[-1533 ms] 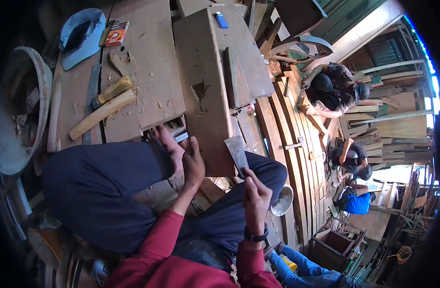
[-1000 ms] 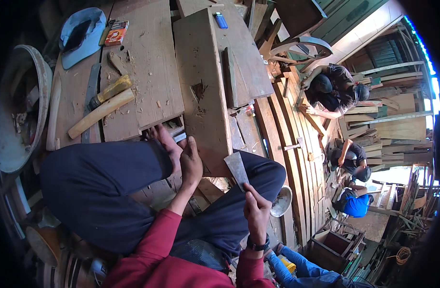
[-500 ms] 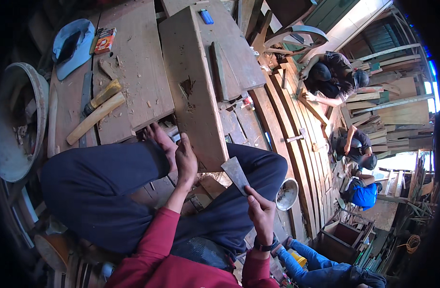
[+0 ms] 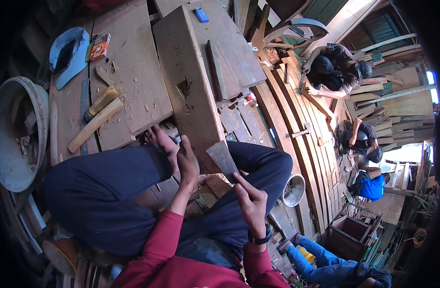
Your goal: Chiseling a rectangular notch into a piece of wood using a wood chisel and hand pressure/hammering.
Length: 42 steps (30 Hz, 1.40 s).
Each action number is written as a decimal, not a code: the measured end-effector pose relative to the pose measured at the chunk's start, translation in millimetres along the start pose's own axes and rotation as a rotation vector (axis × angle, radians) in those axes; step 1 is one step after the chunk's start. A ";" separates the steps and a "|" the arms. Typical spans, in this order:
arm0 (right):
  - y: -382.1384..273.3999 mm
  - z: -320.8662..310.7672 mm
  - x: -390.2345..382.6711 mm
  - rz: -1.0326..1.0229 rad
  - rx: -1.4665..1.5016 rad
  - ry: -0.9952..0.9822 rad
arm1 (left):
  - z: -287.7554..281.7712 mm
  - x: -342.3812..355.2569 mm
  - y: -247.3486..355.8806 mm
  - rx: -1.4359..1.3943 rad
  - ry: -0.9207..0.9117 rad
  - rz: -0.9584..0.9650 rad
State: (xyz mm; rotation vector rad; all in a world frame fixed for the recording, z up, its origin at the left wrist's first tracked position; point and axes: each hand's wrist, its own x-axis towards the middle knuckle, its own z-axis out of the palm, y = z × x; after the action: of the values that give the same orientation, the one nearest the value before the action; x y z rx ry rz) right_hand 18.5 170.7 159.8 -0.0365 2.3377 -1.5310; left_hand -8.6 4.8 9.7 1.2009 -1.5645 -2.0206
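A long wooden board (image 4: 190,81) with a dark rough hollow in its face extends away from me between my knees. My left hand (image 4: 187,163) is at its near left edge, thumb up along the wood and the other fingers partly hidden; it appears to grip the board. In my right hand (image 4: 251,204) is a flat, tapered metal scraper blade (image 4: 221,158), pinched at its narrow end. The blade's wide end overlaps the board's near right corner; whether it touches the wood I cannot tell.
Left, a low wooden bench (image 4: 133,62) holds a mallet-like wooden tool (image 4: 101,103), a wooden stick (image 4: 95,126), a cap (image 4: 71,57) with a phone, and a small box (image 4: 100,47). A blue lighter (image 4: 201,15) lies beyond. Right are a bowl (image 4: 293,190), an axe (image 4: 301,132) and several people.
My right hand has moved left and slightly up, bringing the blade from beside the board's corner to over it. My left hand remains at the board's edge. The whole view has shifted slightly.
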 end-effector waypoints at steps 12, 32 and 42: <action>-18.8 13.5 32.2 0.033 0.057 0.085 | -0.6 -9.8 19.7 0.001 -0.036 -0.058; -22.3 21.7 31.4 -0.068 -0.012 0.122 | 2.4 -10.2 16.0 -0.067 0.009 0.011; -10.3 15.8 -1.6 -0.022 -0.181 0.179 | -3.5 -9.2 25.0 0.015 -0.061 -0.049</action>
State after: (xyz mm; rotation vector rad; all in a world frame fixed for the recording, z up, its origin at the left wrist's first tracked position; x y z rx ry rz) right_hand 23.0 152.7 163.7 0.0325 2.6187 -1.3787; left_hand -6.3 0.0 36.0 1.2047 -1.5961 -2.0991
